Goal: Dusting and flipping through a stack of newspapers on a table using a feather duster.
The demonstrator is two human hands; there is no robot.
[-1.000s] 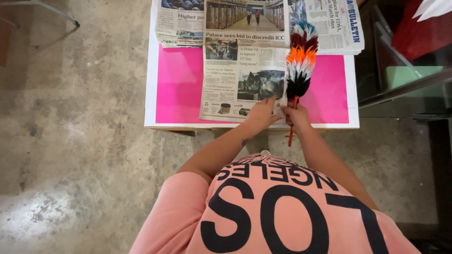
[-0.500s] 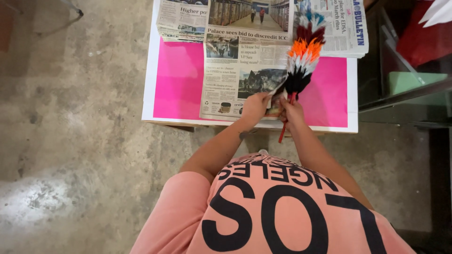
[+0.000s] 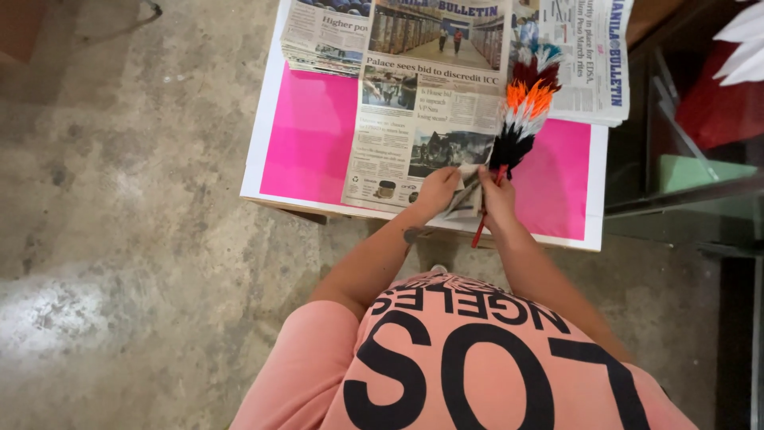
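Nearest the camera we see our own salmon-pink T-shirt with bold black lettering (image 3: pixel 477 366), and from it both bare forearms reaching forward over the grey concrete floor (image 3: pixel 135 223). Our left hand (image 3: pixel 437 191) is curled at the near edge of the open newspaper sheet (image 3: pixel 414 127), its fingers pinching the crumpled lower corner of the paper. Our right hand (image 3: pixel 497 199) sits just beside it, fingers closed around the thin red stick handle of a feather duster (image 3: pixel 521 119) — the stick's end pokes down past the table's edge below the hand, tilted slightly to the left.

From the right hand the duster rises over the paper, its plumes banded black, white, orange, dark red and, at the tip, pale blue. It lies across the right margin of the newspaper sheet, which is spread on a bright pink tabletop with a white border (image 3: pixel 310 135).

Further back, more folded newspapers (image 3: pixel 589 64) are stacked along the table's far edge — one pile at left, another at right. To the right stands a dark glass-fronted cabinet (image 3: pixel 692 191).
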